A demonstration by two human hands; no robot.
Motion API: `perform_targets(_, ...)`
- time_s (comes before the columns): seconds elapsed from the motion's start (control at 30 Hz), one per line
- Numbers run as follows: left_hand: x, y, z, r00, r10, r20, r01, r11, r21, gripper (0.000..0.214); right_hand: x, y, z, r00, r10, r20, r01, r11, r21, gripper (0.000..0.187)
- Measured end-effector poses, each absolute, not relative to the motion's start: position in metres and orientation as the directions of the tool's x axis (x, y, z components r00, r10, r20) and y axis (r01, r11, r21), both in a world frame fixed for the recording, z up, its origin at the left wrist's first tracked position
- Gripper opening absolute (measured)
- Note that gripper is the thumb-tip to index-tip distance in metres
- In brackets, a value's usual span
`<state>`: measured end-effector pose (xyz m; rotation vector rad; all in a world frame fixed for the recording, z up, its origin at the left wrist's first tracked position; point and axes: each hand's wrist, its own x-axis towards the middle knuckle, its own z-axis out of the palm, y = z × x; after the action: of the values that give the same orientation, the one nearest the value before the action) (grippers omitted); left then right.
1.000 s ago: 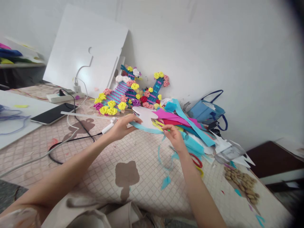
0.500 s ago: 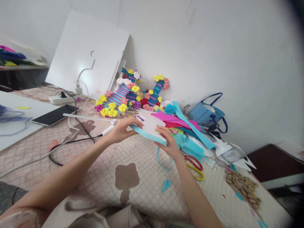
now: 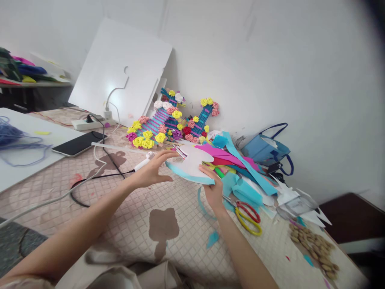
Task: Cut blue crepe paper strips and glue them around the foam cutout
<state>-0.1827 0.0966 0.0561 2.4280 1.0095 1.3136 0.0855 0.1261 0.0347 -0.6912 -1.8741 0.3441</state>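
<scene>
Right hand (image 3: 214, 192), partly hidden, grips the white cutout (image 3: 192, 161) — left hand (image 3: 154, 170) gapes, contact unclear.

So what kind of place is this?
It looks like a craft workspace, maybe a small workshop, though I can't be sure. The clues are the handmade-looking flowers, the scissors and the messy pile of coloured paper.

The phone (image 3: 80, 144) lies left of the cutout (image 3: 192, 165), scissors (image 3: 237, 206) right
</scene>
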Motion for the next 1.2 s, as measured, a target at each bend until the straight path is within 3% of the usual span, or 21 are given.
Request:
perform_targets(0.13, -0.186, 0.087, 0.045, 0.21, 0.676, 0.707, 0.488, -0.699, 0.523, 0.062, 0.082, 0.124, 0.033, -0.227, 0.605, 0.763, 0.312, 0.787, -0.532, 0.029)
perform_targets(0.37, -0.171, 0.07, 0.05, 0.035, 0.555, 0.831, 0.528, -0.717, 0.455, 0.054, 0.074, 0.117, 0.035, -0.192, 0.57, 0.799, 0.346, 0.801, -0.489, 0.032)
perform_targets(0.5, -0.171, 0.071, 0.039, -0.167, 0.602, 0.781, 0.545, -0.603, 0.582, 0.037, 0.072, 0.112, 0.036, -0.159, 0.585, 0.795, 0.398, 0.775, -0.49, 0.032)
perform_targets(0.6, -0.173, 0.077, 0.026, -0.244, 0.73, 0.638, 0.425, -0.511, 0.747, 0.019, 0.07, 0.112, 0.032, -0.168, 0.601, 0.782, 0.418, 0.761, -0.495, 0.032)
perform_targets(0.8, -0.164, 0.081, 0.014, -0.088, 0.962, 0.26, -0.009, -0.262, 0.965, 0.043, 0.065, 0.112, 0.017, -0.256, 0.614, 0.747, 0.398, 0.771, -0.497, 0.039)
perform_targets(1.0, -0.159, 0.085, 0.012, -0.052, 0.992, 0.113, -0.39, -0.125, 0.912, 0.044, 0.072, 0.11, 0.014, -0.484, 0.637, 0.6, 0.368, 0.77, -0.521, 0.057)
perform_targets(1.13, -0.163, 0.09, 0.014, -0.057, 0.998, 0.041, -0.512, -0.064, 0.857, 0.035, 0.084, 0.11, 0.015, -0.614, 0.655, 0.441, 0.223, 0.679, -0.699, 0.084)
perform_targets(1.2, -0.164, 0.091, 0.016, -0.053, 0.999, -0.009, -0.548, -0.022, 0.836, 0.03, 0.088, 0.11, 0.016, -0.609, 0.676, 0.416, 0.14, 0.607, -0.782, 0.083)
